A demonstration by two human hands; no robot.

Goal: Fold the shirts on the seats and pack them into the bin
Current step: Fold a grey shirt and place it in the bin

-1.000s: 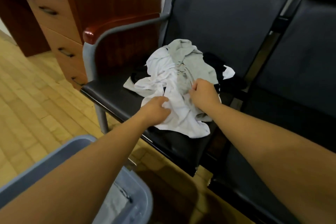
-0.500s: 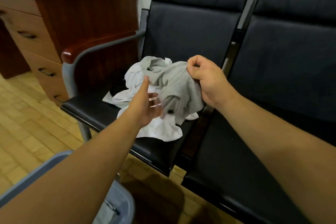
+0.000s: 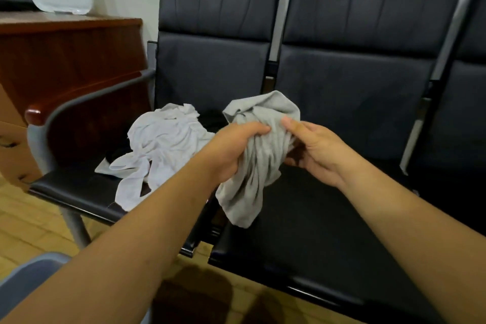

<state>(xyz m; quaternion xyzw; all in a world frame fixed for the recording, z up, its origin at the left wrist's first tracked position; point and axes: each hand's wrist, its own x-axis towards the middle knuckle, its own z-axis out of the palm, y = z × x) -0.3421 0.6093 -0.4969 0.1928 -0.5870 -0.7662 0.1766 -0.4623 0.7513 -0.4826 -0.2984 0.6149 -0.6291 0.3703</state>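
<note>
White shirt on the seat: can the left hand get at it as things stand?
Likely reachable: the white shirt lies uncovered just left of the left hand, nothing between. But that hand grips the grey shirt, so it's occupied.

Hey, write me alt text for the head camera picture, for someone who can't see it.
The left hand grips a crumpled grey shirt and the right hand pinches its edge, holding it above black padded seats. A rumpled white shirt lies on the left seat; the corner of a grey bin shows at lower left.
</note>
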